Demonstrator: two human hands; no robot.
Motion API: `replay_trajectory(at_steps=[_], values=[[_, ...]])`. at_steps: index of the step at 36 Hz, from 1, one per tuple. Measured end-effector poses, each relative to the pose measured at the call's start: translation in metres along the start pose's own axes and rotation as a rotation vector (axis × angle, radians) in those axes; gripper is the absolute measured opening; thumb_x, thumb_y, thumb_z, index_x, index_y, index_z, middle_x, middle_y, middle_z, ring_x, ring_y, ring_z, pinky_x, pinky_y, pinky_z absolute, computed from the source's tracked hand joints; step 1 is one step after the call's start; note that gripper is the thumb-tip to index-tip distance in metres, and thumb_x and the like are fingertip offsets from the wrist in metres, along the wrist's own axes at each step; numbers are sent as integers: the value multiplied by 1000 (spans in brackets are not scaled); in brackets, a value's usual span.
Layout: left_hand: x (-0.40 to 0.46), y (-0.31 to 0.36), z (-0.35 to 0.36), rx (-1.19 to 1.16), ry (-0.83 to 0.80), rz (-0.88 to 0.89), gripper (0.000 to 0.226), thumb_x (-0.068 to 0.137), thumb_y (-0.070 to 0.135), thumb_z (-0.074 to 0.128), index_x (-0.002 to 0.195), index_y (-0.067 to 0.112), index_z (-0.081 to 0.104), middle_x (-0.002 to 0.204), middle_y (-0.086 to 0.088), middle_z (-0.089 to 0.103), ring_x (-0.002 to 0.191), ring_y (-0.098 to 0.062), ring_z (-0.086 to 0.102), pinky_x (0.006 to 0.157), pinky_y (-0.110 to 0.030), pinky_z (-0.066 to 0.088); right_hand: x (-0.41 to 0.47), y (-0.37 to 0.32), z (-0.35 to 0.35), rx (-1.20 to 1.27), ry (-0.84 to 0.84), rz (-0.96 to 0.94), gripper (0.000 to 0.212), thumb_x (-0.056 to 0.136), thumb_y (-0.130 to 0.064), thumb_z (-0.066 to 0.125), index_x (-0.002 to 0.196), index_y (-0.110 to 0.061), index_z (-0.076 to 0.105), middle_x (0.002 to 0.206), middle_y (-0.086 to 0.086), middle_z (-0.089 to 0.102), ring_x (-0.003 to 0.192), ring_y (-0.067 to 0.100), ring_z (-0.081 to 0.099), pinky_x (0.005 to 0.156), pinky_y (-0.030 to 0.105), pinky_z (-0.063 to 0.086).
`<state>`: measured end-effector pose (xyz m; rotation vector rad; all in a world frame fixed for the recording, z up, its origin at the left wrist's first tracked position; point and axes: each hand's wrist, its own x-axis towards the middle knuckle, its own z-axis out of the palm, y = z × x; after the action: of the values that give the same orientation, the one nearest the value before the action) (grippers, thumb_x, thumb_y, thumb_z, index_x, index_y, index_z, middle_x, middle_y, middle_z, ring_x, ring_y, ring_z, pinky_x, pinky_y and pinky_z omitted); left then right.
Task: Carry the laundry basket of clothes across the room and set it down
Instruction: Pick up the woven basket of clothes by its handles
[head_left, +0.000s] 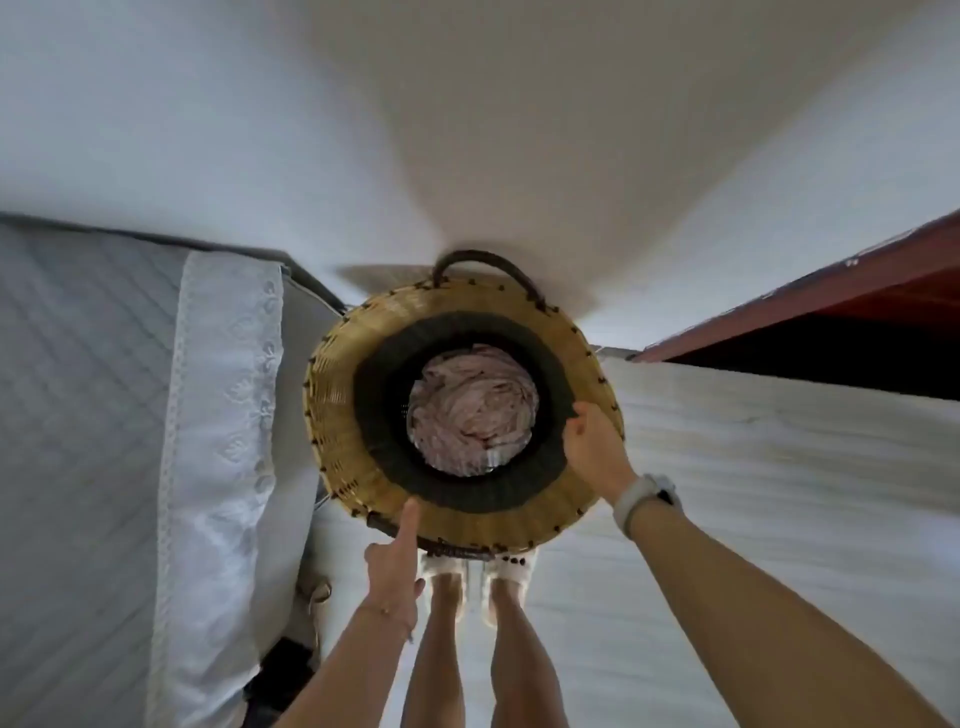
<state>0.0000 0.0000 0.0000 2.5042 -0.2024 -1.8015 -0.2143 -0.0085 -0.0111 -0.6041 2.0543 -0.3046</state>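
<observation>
The laundry basket (462, 415) of clothes (472, 410) is sitting on the floor beside the bed (104, 389), right hand (592, 447) curling over its rim, left hand (392, 566) open, thumb touching, suggesting a grip forming or releasing.

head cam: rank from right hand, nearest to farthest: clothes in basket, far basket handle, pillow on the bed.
From the right hand on the basket rim:
1. Clothes, just left, inside the basket.
2. Far handle, up at the opposite rim.
3. Pillow, far left on the bed.
</observation>
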Motion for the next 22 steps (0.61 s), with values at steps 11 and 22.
replay_trajectory(at_steps=[11, 22], values=[[43, -13, 38, -80, 440, 174, 42, 93, 28, 39, 107, -7, 59, 103, -25, 65, 91, -37, 60, 74, -40, 48, 104, -86, 8, -158, 199, -437, 50, 91, -23, 37, 138, -7, 27, 143, 17, 35, 131, 35, 35, 107, 49, 34], [20, -2, 13, -60, 404, 202, 47, 94, 35, 37, 89, -4, 62, 86, -26, 67, 88, -41, 64, 83, -46, 54, 69, -86, -3, -184, 70, -589, 32, 95, -27, 36, 111, -2, 48, 100, 12, 57, 88, 25, 52, 73, 30, 37]])
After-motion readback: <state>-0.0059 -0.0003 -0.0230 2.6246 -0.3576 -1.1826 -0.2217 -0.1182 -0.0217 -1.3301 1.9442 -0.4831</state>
